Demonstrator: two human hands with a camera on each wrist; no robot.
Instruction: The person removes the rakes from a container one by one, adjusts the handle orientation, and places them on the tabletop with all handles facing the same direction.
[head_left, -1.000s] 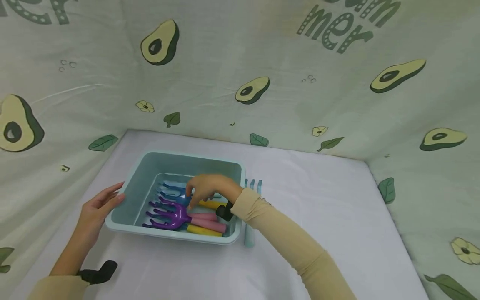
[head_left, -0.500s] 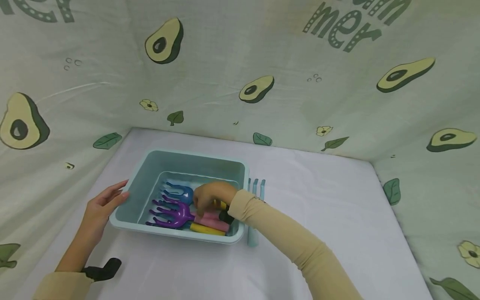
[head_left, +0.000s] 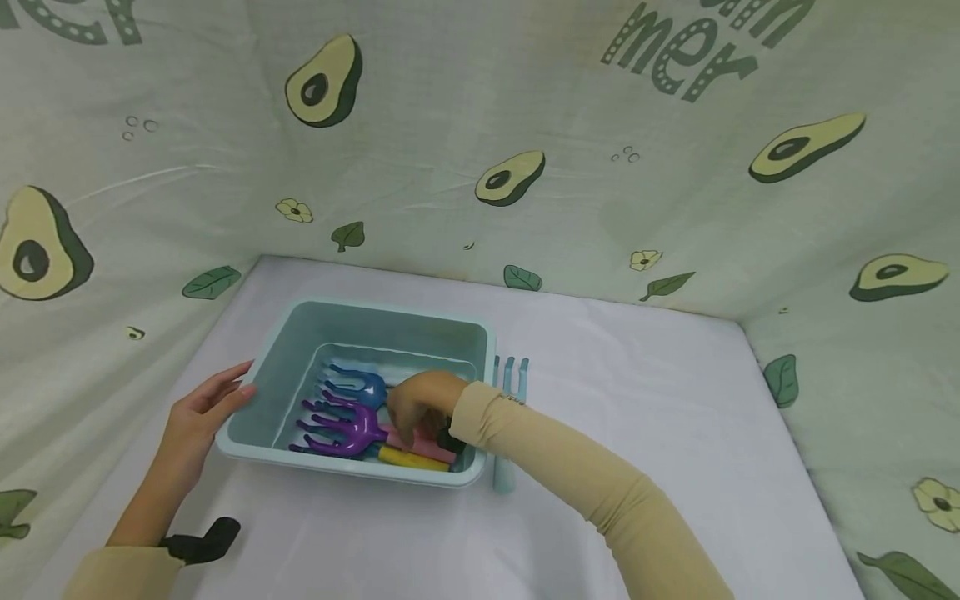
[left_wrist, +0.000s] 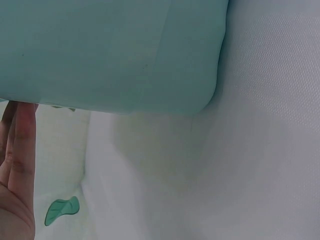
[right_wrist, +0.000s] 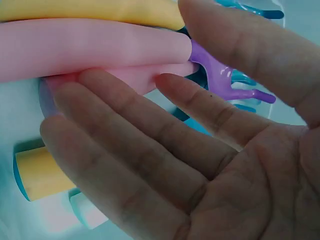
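Note:
A pale blue plastic basin holds several small claw-shaped hand rakes. Among them is a purple rake with a pink handle; another pink handle lies against it. A blue rake lies farther back, and a yellow handle is along the near side. My right hand reaches into the basin; in the right wrist view its extended fingertips touch the lower pink handle, with the thumb apart above. Outside the left wall, my left hand touches the rim with straight fingers and thumb.
A light blue fork lies on the white tablecloth close against the basin's right side. Behind the table hangs an avocado-print cloth. Black straps circle the wrists.
My right hand has moved from beside the blue rake down onto the pink handles, its fingers lower in the basin. The left hand stays at the rim.

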